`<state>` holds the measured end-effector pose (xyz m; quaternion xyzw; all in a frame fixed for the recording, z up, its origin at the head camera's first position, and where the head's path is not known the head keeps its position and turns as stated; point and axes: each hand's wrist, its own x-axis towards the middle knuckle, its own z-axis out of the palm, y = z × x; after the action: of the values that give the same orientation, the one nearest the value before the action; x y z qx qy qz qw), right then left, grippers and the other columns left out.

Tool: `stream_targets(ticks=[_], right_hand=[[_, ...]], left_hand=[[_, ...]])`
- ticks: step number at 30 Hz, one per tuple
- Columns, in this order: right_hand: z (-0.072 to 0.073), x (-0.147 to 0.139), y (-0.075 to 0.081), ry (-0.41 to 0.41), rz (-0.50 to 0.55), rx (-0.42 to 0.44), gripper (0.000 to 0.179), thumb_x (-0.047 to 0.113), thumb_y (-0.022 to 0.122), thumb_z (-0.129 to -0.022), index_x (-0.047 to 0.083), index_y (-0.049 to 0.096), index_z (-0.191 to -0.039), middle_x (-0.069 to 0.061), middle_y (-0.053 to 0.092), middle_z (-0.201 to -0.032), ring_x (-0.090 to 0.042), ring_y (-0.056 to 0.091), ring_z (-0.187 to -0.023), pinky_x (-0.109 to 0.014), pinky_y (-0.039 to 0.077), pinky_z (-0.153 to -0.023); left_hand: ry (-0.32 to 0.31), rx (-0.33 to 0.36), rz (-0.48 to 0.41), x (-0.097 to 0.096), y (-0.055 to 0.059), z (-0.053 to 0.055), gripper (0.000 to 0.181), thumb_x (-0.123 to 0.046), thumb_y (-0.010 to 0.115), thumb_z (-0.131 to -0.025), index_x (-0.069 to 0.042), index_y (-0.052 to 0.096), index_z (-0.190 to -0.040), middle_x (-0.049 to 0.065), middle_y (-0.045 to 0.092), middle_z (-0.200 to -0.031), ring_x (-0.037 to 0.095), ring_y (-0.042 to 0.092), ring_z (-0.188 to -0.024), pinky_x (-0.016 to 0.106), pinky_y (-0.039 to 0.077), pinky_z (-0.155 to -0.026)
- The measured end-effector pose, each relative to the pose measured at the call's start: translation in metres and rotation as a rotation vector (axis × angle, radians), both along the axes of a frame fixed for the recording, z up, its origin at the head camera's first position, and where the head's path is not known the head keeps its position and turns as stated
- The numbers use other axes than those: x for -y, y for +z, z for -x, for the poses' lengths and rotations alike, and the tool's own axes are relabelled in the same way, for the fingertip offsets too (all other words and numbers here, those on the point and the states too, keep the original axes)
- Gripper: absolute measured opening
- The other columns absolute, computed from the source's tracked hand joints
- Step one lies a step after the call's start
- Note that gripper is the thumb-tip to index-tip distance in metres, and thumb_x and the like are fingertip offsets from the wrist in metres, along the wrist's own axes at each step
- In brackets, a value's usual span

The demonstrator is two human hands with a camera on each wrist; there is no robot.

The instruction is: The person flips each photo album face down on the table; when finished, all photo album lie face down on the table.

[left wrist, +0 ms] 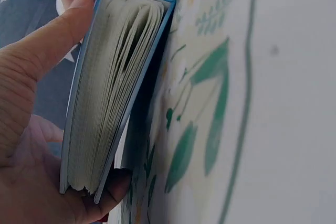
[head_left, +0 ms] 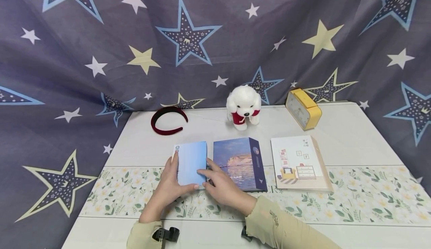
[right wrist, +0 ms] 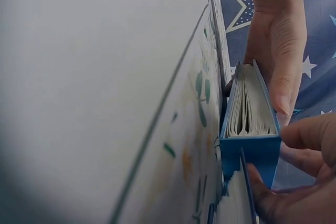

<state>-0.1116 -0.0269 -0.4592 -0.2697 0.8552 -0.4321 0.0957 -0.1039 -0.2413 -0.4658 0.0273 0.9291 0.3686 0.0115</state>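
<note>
Both hands are on a light blue photo album (head_left: 191,163), a thick block of cream pages between hard covers. My left hand (head_left: 170,181) grips its left, page-edge side; in the left wrist view the thumb lies over the upper cover and fingertips reach beneath the lower one. My right hand (head_left: 222,185) holds the spine side (right wrist: 251,156), one finger on the cover near the lower right corner and another against the spine. Close on the right lies a dark blue photo album (head_left: 232,159) with a sea-cliff picture, its spine facing right.
A white album with a drawn room (head_left: 296,163) lies farther right. Behind stand a white plush dog (head_left: 244,105) in red and a yellow alarm clock (head_left: 304,108); a dark red headband (head_left: 168,132) lies at back left. A star-patterned curtain (head_left: 118,54) borders the table.
</note>
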Motion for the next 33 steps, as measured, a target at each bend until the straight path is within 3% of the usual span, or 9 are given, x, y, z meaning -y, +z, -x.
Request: stream_targets(ticks=[10, 18, 23, 27, 33], right_hand=[[0.001, -0.002, -0.003, 0.009, 0.0, 0.005, 0.042, 0.013, 0.059, -0.097, 0.013, 0.057, -0.138, -0.016, 0.022, -0.159, -0.035, 0.032, -0.14, -0.051, 0.033, -0.109], [0.0, -0.004, -0.003, 0.031, -0.026, -0.014, 0.041, 0.012, 0.058, -0.097, 0.015, 0.057, -0.139, -0.014, 0.023, -0.159, -0.033, 0.032, -0.14, -0.051, 0.032, -0.11], [-0.001, -0.007, 0.001, 0.064, -0.016, 0.031, 0.041, 0.017, 0.058, -0.098, 0.017, 0.057, -0.139, -0.014, 0.025, -0.159, -0.033, 0.031, -0.141, -0.052, 0.031, -0.11], [-0.002, -0.014, 0.005, 0.084, 0.046, 0.06, 0.038, 0.02, 0.056, -0.099, 0.015, 0.058, -0.137, -0.013, 0.035, -0.154, -0.031, 0.043, -0.134, -0.048, 0.041, -0.104], [-0.004, -0.038, 0.012, 0.072, 0.189, 0.066, 0.035, 0.014, 0.056, -0.098, 0.008, 0.06, -0.133, -0.014, 0.051, -0.143, -0.029, 0.058, -0.118, -0.033, 0.052, -0.092]], left_hand=[[-0.011, 0.038, 0.038, -0.003, 0.0, 0.0, 0.131, -0.057, 0.084, -0.066, -0.012, 0.003, -0.158, 0.034, 0.0, -0.156, 0.055, 0.009, -0.14, 0.07, 0.026, -0.103], [-0.049, 0.096, 0.034, 0.003, 0.0, 0.001, 0.116, -0.057, 0.08, -0.072, -0.013, 0.016, -0.158, 0.032, -0.003, -0.157, 0.055, 0.007, -0.14, 0.072, 0.022, -0.104], [-0.075, 0.125, 0.035, 0.008, 0.0, 0.002, 0.111, -0.056, 0.079, -0.073, -0.016, 0.019, -0.157, 0.031, -0.007, -0.158, 0.053, 0.005, -0.141, 0.071, 0.022, -0.105], [-0.085, 0.102, 0.066, 0.006, 0.0, 0.002, 0.108, -0.056, 0.077, -0.076, -0.014, 0.02, -0.157, 0.031, -0.006, -0.158, 0.052, 0.002, -0.142, 0.071, 0.021, -0.104], [-0.073, -0.032, 0.132, -0.002, 0.002, 0.003, 0.093, -0.052, 0.069, -0.084, -0.007, 0.027, -0.154, 0.032, 0.006, -0.157, 0.052, 0.0, -0.143, 0.074, 0.014, -0.104]])
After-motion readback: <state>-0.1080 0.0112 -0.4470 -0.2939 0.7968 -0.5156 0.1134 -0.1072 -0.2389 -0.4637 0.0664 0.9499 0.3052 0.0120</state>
